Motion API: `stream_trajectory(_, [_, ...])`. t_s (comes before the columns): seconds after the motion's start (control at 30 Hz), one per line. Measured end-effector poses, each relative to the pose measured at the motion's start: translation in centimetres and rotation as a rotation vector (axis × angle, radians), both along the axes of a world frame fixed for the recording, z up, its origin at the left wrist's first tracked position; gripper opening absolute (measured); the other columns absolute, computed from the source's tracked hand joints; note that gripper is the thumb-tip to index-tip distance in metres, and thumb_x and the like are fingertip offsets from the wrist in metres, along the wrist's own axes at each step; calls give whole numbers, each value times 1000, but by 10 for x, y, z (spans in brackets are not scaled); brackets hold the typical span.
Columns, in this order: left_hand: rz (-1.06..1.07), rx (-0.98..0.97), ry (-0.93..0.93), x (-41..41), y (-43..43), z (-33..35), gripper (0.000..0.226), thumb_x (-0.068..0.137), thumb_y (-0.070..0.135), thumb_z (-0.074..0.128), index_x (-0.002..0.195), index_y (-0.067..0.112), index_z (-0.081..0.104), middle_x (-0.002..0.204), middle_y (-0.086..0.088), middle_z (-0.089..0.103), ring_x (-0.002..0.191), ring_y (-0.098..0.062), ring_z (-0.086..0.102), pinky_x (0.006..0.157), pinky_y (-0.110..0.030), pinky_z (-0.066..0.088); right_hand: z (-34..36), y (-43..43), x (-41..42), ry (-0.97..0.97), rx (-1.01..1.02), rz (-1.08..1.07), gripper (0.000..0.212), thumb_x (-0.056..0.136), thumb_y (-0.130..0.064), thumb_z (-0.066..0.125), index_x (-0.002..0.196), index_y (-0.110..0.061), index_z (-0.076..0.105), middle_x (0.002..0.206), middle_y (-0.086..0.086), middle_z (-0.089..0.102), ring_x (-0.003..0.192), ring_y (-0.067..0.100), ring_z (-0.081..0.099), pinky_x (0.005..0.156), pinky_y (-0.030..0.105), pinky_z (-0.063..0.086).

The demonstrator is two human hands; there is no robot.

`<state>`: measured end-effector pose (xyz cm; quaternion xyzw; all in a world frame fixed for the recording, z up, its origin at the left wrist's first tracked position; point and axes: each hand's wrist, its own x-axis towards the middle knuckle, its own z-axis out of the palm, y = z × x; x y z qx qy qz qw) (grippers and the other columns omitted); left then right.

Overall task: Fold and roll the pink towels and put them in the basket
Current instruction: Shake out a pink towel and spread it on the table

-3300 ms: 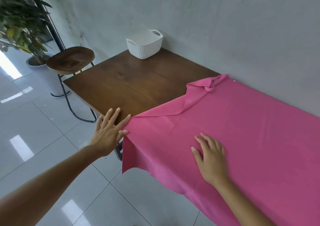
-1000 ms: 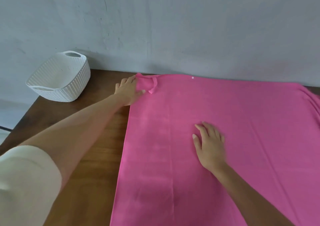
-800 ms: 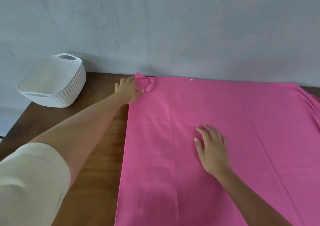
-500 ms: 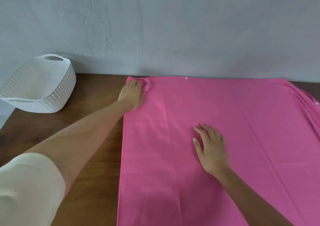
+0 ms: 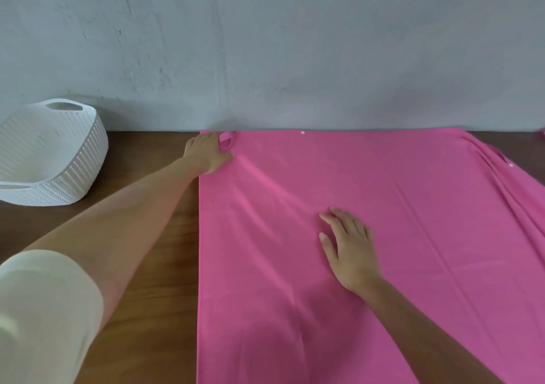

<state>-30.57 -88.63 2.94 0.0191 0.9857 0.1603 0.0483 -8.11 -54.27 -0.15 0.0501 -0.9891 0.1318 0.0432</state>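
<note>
A large pink towel point(image 5: 339, 221) lies spread flat over the right part of the wooden table point(image 5: 153, 280), its far edge against the wall. My left hand point(image 5: 206, 155) rests on the towel's far left corner with fingers stretched toward the wall; a small curl of fabric point(image 5: 226, 144) stands up between thumb and forefinger. In the middle of the towel my right hand point(image 5: 349, 248) lies flat, palm down, fingers straight. A white plastic basket point(image 5: 85, 171) with nothing in it stands at the far left of the table, by the wall.
The grey wall point(image 5: 265, 44) runs right along the table's back edge. At the far right, further pink layers point(image 5: 507, 165) show as stepped edges under the towel. Bare wood lies between the basket and the towel.
My left hand went from the towel's near left corner to its far left corner. The folded-over corner flap has shrunk to a small curl. The right hand stayed flat on the towel.
</note>
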Motion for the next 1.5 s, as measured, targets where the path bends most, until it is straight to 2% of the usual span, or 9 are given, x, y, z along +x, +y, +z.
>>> stream_trajectory(0.23, [-32,-34,146,41,20,22,66,91,48,65,140,8,45,144,-15,50,134,-35,45,114,-47,30,8,10,2,-60,-50,45,45,104,-41,47,145,-26,49,154,-5,41,145,17,30,119,36,21])
stream_trajectory(0.4, [-177,-32,200,95,57,28,74,92,37,66,154,13,34,161,-16,31,148,-35,28,119,-51,22,19,41,25,-36,-48,74,37,104,-38,49,138,-23,56,143,-6,51,136,15,39,112,33,26])
stream_trajectory(0.67, [-259,30,310,199,162,36,49,90,35,60,132,10,60,132,-13,59,124,-37,54,104,-50,39,31,132,85,-15,-95,57,34,104,-39,44,127,-22,62,126,-6,62,122,17,52,106,33,37])
stream_trajectory(0.83, [-357,75,286,254,246,31,52,88,46,45,125,14,64,126,-6,62,120,-30,57,104,-48,41,37,200,131,7,-121,-7,46,100,-45,35,123,-20,65,121,-3,66,117,20,56,102,35,40])
stream_trajectory(1.03, [-472,130,218,306,365,23,60,87,53,35,126,17,65,130,-1,61,125,-24,54,106,-43,37,37,292,188,51,-127,-141,32,103,-37,49,127,-21,63,125,-4,63,120,18,53,104,37,42])
stream_trajectory(1.17, [-551,165,164,338,445,13,62,86,55,34,126,19,64,131,0,60,128,-23,53,106,-40,36,32,349,227,65,-153,-261,34,103,-36,52,131,-19,59,131,-2,58,124,20,49,108,41,41])
stream_trajectory(1.23, [-592,170,144,351,484,9,64,85,56,33,129,20,63,132,0,59,128,-23,52,107,-41,36,31,375,245,67,-173,-321,38,102,-37,53,133,-16,59,134,1,57,126,22,48,109,43,41])
stream_trajectory(1.33, [-632,157,114,367,533,4,73,85,59,28,139,19,55,141,-1,53,135,-22,46,112,-39,31,26,407,266,65,-203,-401,56,98,-52,40,137,-14,56,138,4,55,128,24,48,108,44,44])
stream_trajectory(1.5, [-668,120,77,373,588,-3,69,99,50,51,155,14,34,160,-5,32,148,-25,29,122,-39,19,17,446,273,52,-211,-511,55,99,-42,53,144,-11,48,146,9,50,135,29,44,110,44,42])
